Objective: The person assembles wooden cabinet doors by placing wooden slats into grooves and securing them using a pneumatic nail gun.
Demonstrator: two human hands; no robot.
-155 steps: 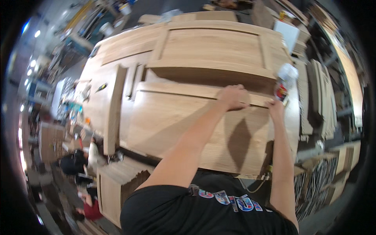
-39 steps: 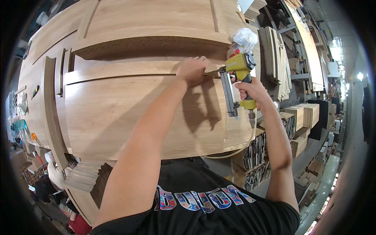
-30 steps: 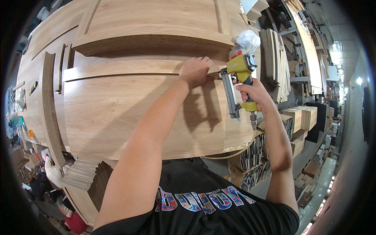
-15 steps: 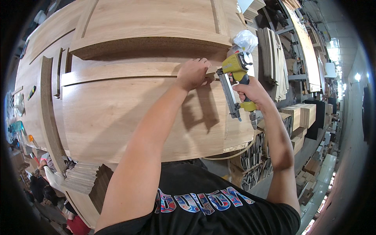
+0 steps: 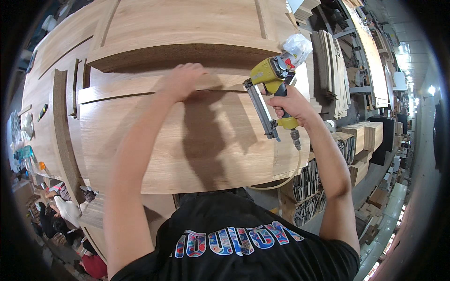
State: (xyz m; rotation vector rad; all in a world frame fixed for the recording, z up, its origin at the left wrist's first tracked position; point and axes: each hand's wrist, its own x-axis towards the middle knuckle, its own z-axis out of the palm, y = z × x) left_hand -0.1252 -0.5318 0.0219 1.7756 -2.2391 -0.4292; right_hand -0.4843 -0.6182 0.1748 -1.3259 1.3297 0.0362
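Gripping a yellow nail gun (image 5: 271,91), right hand (image 5: 291,104) aims its nose at the strip (image 5: 140,84) on the wood panel (image 5: 187,145); left hand (image 5: 182,80), fingers relaxed, presses there. Risk: fingers near nose could get nailed.

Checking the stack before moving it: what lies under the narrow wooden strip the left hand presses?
The narrow wooden strip lies on a large wooden panel, with the left hand pressing on it. The yellow nail gun in the right hand meets its end. Anything beneath the panel is hidden.
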